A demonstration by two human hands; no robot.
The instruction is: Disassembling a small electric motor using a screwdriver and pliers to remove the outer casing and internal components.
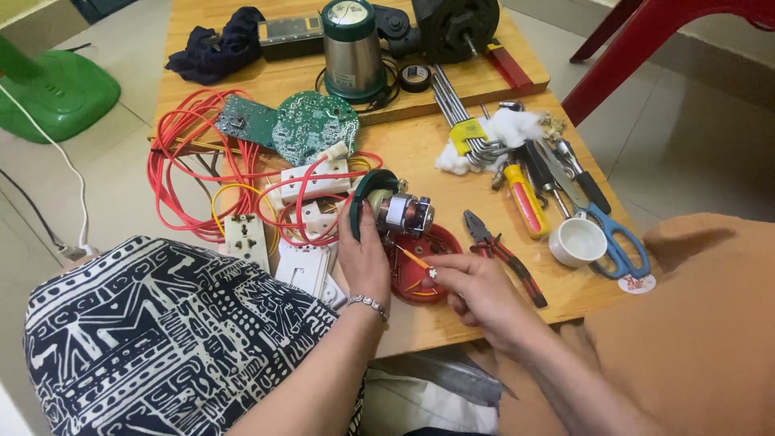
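Two hands work at the near table edge: the right hand (476,291) pinches a thin orange wire (414,258), and the left hand (363,254) clasps one small motor (401,214), copper windings showing, green-capped, above a red round base (420,278). Beyond lie one pair of pliers (502,252), one pair of scissors (617,238) and two green circuit boards (311,125).

Two circuit boards (278,123) — one pair of pliers (502,252), one pair of scissors (615,238), one white cup (578,241).
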